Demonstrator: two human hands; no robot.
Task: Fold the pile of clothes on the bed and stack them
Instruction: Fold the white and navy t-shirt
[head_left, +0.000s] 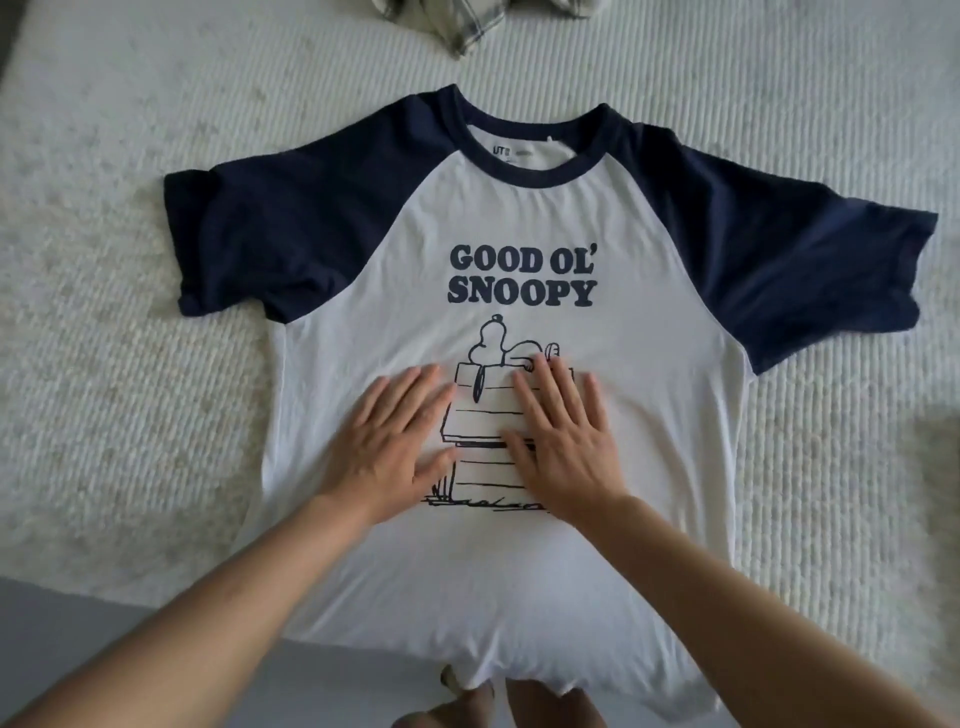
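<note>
Pressing flat on the T-shirt (597, 249), left hand (387, 441), right hand (563, 447), fingers straight, bed (130, 364) beneath

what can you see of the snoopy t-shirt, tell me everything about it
The Snoopy T-shirt is white, soft jersey by the look, with navy raglan short sleeves and a navy crew collar. Its front reads GOOD OL' SNOOPY above a line drawing of Snoopy lying on his doghouse. It lies face up and spread flat on the white textured bed cover, collar away from the person, hem hanging over the near edge. The left hand and right hand press flat on the print.
</note>
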